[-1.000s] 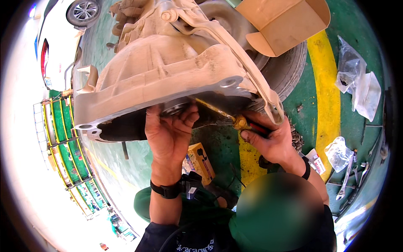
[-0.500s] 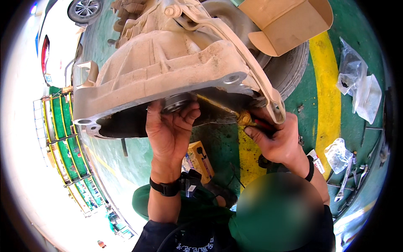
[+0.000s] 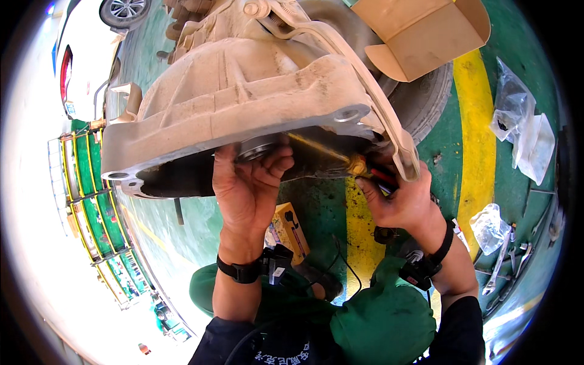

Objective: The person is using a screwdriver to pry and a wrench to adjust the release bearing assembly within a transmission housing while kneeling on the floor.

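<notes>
A large dusty metal gearbox housing [image 3: 243, 91] fills the upper middle of the view, its open mouth facing down toward me. My left hand [image 3: 246, 188] reaches up into that opening, fingers curled against a round metal part [image 3: 255, 148] inside the rim. My right hand [image 3: 398, 194] grips a screwdriver by its yellow, red and black handle [image 3: 368, 170]. Its shaft [image 3: 316, 147] runs left into the housing's shadowed interior, and the tip is hidden there.
An open cardboard box [image 3: 420, 33] sits on a tyre [image 3: 426, 103] behind the housing. Clear plastic bags [image 3: 523, 128] and several wrenches [image 3: 502, 261] lie on the green floor at right. A yellow floor stripe [image 3: 477, 140] runs there, and a small yellow box [image 3: 291, 228] lies below.
My right hand has moved up and to the right with the screwdriver, closer under the housing's flange. My left hand stays pressed inside the opening.
</notes>
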`<action>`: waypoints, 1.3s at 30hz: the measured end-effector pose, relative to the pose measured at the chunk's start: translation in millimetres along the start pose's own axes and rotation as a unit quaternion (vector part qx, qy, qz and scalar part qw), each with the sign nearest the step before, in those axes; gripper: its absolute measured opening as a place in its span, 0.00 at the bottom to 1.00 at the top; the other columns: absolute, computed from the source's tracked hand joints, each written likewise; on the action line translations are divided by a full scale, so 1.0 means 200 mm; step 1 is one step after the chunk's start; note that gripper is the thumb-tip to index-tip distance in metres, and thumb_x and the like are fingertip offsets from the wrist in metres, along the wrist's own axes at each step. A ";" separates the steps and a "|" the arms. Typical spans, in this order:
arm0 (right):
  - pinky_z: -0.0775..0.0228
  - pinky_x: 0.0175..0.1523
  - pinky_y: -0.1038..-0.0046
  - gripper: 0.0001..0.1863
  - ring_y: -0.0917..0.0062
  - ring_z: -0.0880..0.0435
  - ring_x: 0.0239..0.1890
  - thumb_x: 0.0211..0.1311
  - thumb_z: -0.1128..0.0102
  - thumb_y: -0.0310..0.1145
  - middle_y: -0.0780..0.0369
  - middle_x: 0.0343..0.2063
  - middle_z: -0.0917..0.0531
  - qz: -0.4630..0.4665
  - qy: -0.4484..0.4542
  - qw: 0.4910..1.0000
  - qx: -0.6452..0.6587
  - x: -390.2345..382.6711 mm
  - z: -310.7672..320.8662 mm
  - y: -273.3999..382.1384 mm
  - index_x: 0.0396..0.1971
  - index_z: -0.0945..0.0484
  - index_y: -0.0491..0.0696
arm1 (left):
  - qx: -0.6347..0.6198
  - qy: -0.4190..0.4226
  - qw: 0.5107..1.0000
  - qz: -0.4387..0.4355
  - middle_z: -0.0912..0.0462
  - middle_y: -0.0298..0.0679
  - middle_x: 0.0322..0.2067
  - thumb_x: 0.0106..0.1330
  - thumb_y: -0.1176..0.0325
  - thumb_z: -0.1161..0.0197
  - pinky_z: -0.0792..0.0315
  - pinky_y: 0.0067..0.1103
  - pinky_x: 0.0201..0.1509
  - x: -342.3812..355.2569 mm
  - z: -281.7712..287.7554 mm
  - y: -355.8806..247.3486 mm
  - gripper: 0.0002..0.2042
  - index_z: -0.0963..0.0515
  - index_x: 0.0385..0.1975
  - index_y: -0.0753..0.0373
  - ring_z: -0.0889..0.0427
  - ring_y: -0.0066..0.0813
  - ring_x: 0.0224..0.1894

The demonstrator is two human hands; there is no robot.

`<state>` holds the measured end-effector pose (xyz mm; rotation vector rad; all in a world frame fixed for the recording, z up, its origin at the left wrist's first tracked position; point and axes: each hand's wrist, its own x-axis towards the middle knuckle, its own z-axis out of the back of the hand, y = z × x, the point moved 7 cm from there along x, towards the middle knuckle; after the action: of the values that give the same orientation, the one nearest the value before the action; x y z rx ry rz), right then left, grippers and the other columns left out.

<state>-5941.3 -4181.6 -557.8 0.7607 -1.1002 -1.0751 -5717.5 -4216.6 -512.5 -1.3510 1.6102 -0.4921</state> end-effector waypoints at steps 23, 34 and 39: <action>0.24 0.31 0.70 0.25 0.62 0.16 0.25 0.44 0.28 0.28 0.57 0.26 0.18 -0.085 0.040 0.992 0.085 0.06 0.01 -0.04 0.44 0.26 0.40 | -0.025 0.001 0.999 -0.021 0.19 0.48 0.44 0.70 0.51 0.48 0.20 0.29 0.44 0.01 -0.02 -0.01 0.23 0.28 0.53 0.65 0.17 0.40 0.41; 0.28 0.31 0.75 0.18 0.74 0.22 0.24 0.48 0.29 0.27 0.59 0.23 0.21 -0.068 -0.023 0.997 0.026 0.04 -0.01 0.06 0.38 0.27 0.41 | -0.027 0.007 1.000 0.007 0.18 0.51 0.43 0.70 0.53 0.48 0.22 0.30 0.47 0.00 0.00 0.00 0.22 0.27 0.52 0.66 0.18 0.43 0.42; 0.38 0.29 0.82 0.15 0.86 0.30 0.22 0.53 0.33 0.24 0.61 0.18 0.24 -0.154 -0.017 0.986 0.062 -0.13 0.01 0.01 0.36 0.31 0.41 | -0.019 0.025 0.999 -0.002 0.18 0.52 0.42 0.71 0.54 0.46 0.21 0.32 0.47 -0.01 -0.02 0.00 0.21 0.27 0.50 0.67 0.17 0.42 0.43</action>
<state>-5943.8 -4156.9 -563.0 1.0393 -1.1088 -1.2900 -5721.3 -4216.6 -509.7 -1.3816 1.6654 -0.5037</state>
